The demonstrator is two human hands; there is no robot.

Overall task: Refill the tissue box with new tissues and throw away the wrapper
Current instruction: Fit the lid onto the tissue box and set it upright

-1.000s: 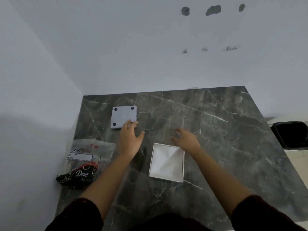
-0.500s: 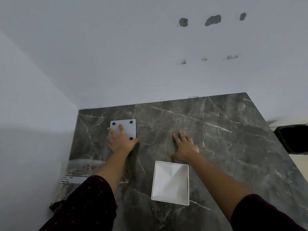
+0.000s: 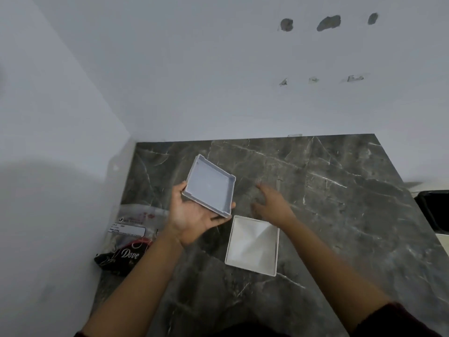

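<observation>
A person's left hand (image 3: 194, 218) cradles the grey lid (image 3: 209, 187) of a tissue box above a dark marble counter (image 3: 340, 215), palm up, thumb hooked on the near-left edge and fingers under the lower corner, so that the hollow underside tilts toward the camera, apparently for a look inside or to ready it for closing. The right hand (image 3: 272, 203) hangs empty over the stone just beyond the box (image 3: 252, 245), fingers spread and blurred, gripping nothing; it seems poised to meet the lid. The white box sits open on the counter directly in front of the person, with white inside, though whether that is fresh tissue or bare plastic cannot be told. A clear wrapper (image 3: 132, 223) lies flat by the left wall, partly over a dark Dove pack (image 3: 124, 257), kept out of the working space. A black bin (image 3: 435, 210) waits off the counter's right edge, within reach for the wrapper, which by the look of things is not yet discarded.
</observation>
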